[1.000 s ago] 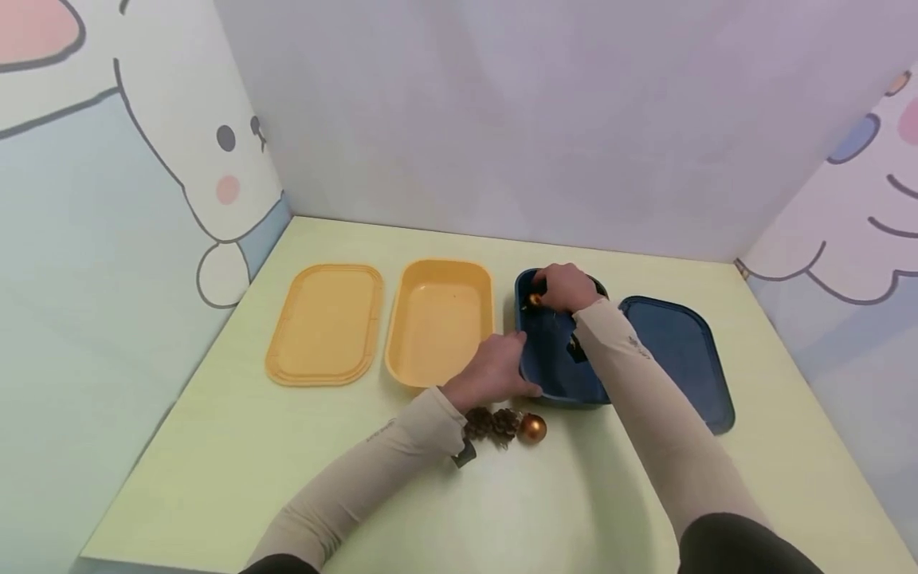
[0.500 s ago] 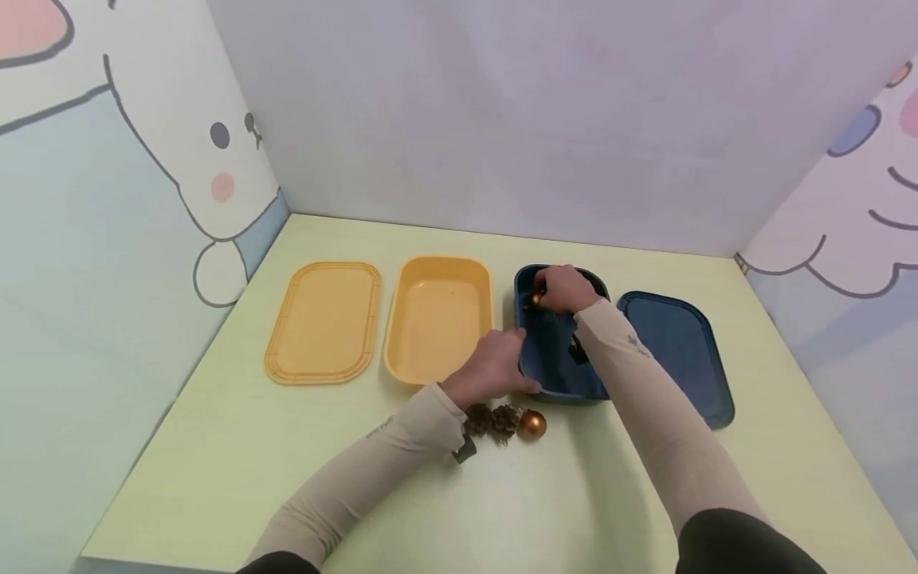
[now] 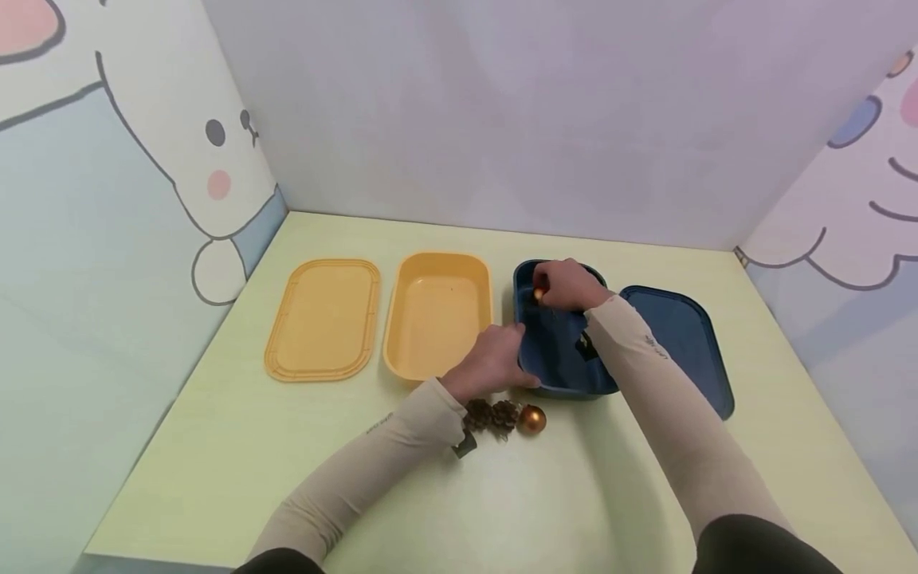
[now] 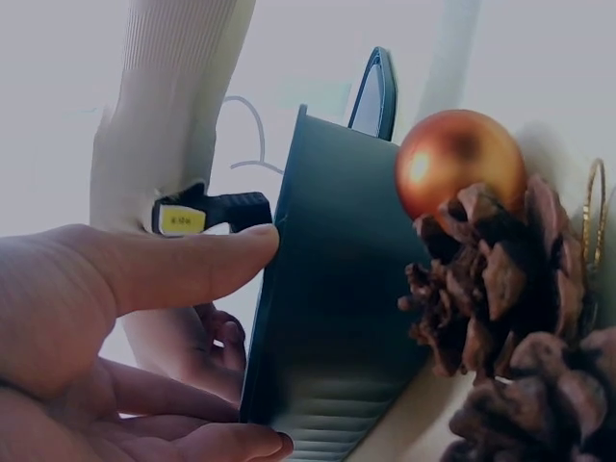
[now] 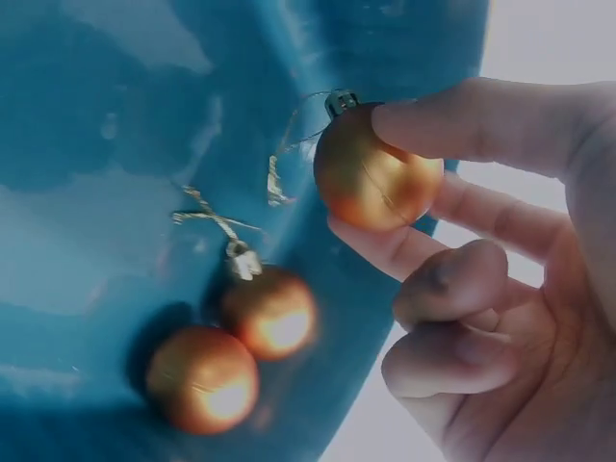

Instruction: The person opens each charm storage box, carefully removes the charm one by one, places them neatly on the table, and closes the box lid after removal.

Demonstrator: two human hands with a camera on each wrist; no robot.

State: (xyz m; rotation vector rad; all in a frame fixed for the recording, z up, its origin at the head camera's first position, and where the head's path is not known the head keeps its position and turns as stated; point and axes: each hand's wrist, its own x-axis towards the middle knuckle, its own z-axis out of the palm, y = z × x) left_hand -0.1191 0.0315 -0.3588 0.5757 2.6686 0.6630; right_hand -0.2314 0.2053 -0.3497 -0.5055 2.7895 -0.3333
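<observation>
In the right wrist view, my right hand (image 5: 500, 260) pinches a shiny copper-coloured Christmas bauble (image 5: 375, 173) between thumb and fingers. A cap and gold string show on the bauble. Two more baubles (image 5: 269, 310) lie below it on the floor of the dark blue box (image 3: 552, 359). My left hand (image 3: 491, 359) holds that box at its near left corner, the thumb (image 4: 212, 265) against the rim. Just in front of the box, two pine cones (image 3: 504, 416) and another copper bauble (image 3: 532, 420) sit on the table. Part of one cone is behind my left wrist.
A yellow box (image 3: 437, 319) stands left of the blue one, and a yellow lid (image 3: 323, 319) lies farther left. To the right, a dark blue lid (image 3: 677, 335) lies flat, partly behind my right forearm. Walls bound the pale table (image 3: 215, 462) at the back and sides.
My right hand has shifted slightly to the right above the box with the bauble in its fingers. The left hand keeps its place at the box corner. The head view has tilted a little.
</observation>
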